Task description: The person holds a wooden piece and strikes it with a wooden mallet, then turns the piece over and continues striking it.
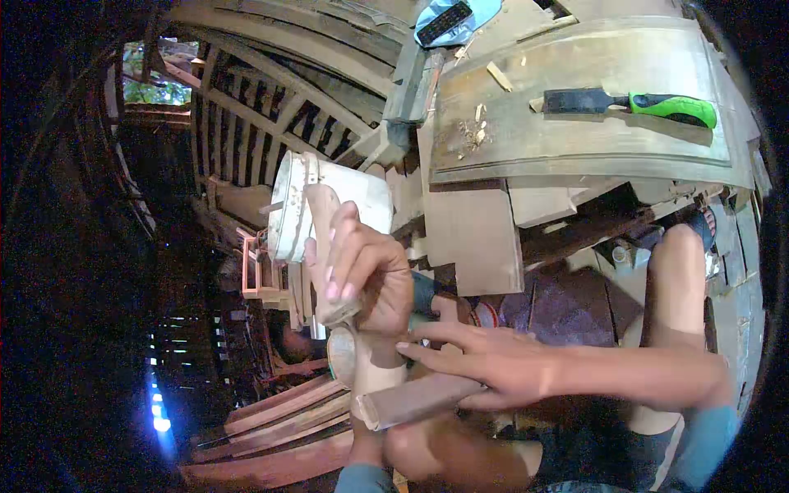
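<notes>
My left hand (374, 271) is raised near the middle of the view, its fingers wrapped round a short piece of wood (323, 226) that stands nearly upright. My right hand (493, 361) reaches in from the right, low and in front of my left forearm. Its fingers stretch forward, while the thumb side lies against a brown wooden block (421, 401). The block's near end sticks out to the left, and its other end is hidden under the palm. Beside my left wrist shows a round pale thing (341, 353).
A chisel (670, 107) with a green handle lies on a wooden panel (575, 148), near wood chips (477, 135). Behind my left hand stands a white bucket (362, 193). Long reddish boards (279, 427) lie lower left. A remote (444, 20) rests on blue plastic at the top.
</notes>
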Motion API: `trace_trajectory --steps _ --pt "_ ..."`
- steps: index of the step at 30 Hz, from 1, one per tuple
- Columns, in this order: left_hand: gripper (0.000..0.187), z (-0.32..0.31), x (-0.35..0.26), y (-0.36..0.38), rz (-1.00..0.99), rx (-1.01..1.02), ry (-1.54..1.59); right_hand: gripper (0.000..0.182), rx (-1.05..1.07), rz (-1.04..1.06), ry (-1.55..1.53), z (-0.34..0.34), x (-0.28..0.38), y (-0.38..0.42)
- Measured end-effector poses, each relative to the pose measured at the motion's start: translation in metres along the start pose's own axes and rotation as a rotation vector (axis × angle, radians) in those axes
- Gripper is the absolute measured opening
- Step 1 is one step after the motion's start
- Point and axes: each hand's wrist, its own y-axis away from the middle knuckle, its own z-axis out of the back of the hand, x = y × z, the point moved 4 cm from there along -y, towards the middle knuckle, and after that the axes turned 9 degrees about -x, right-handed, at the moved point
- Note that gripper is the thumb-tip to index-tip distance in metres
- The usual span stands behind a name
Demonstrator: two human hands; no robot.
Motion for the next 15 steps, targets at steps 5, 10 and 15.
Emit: trace_trajectory --steps 5,10,15 --pt "0.025 0.0018 0.0003 0.0004 0.015 -0.011 0.018 0.091 -0.029 0.05 0.014 0.0009 -0.0018 0.0008" --pt "0.02 -0.0001 0.0046 -0.0001 -0.011 -0.042 -0.014 0.091 -0.021 0.05 0.022 0.0006 -0.0016 0.0012" --pt "0.026 0.0074 0.0024 -0.0005 0.051 -0.023 -0.026 0.091 -0.014 0.03 0.023 0.0052 0.0011 0.003"
